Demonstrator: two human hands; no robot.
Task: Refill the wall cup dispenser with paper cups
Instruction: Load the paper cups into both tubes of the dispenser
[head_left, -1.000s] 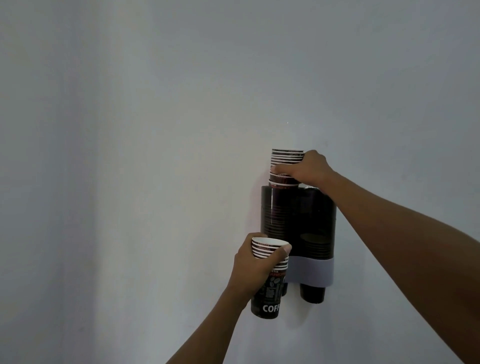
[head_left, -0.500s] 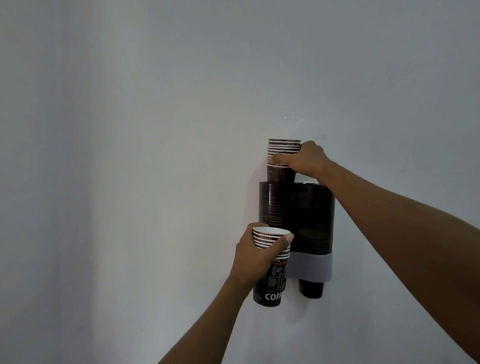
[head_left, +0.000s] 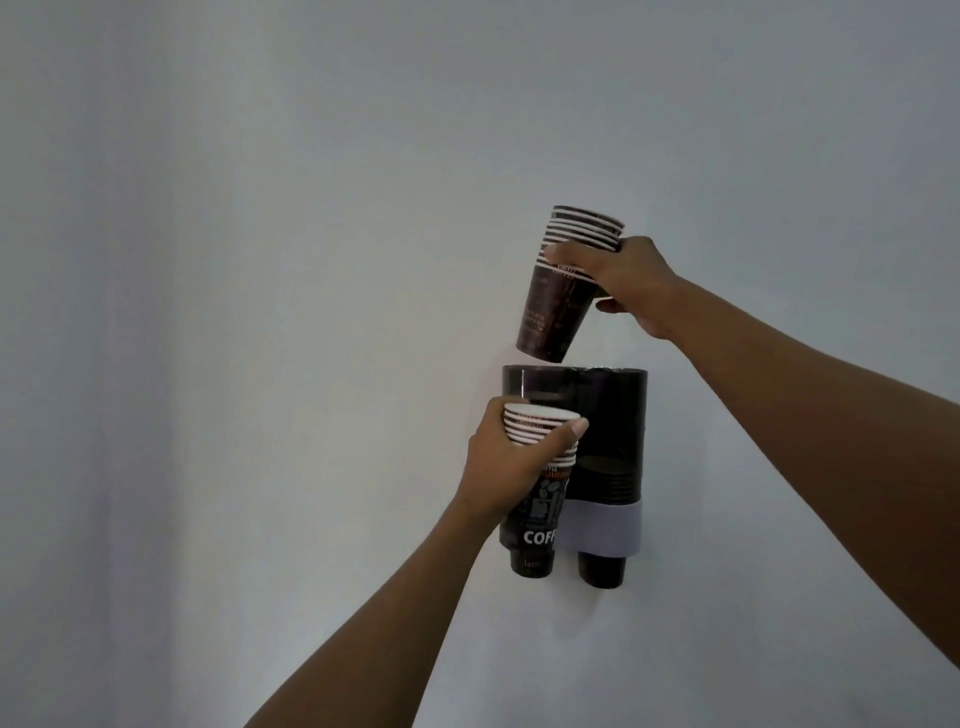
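Head view, one frame. Wall (head_left: 260, 260): one, plain pale grey. Hands: two. Left hand (head_left: 511, 462): fingers and thumb wrapped round a lower stack of paper cups (head_left: 540, 488), held upright in front of the dispenser's left tube; "COFF" legible, remaining print cut off. Right hand (head_left: 623, 278): fingers curled round an upper stack of paper cups (head_left: 563, 291), tilted, its base just above the left tube's mouth, not touching. Wall cup dispenser (head_left: 613, 415): one, dark, two tubes side by side, pale band across the bottom. Cup bottoms protruding below: two. Cup count per stack: several rims each, exact number hard to make out. Left tube's contents hidden behind the hand; right tube shows dim cup rims low inside.
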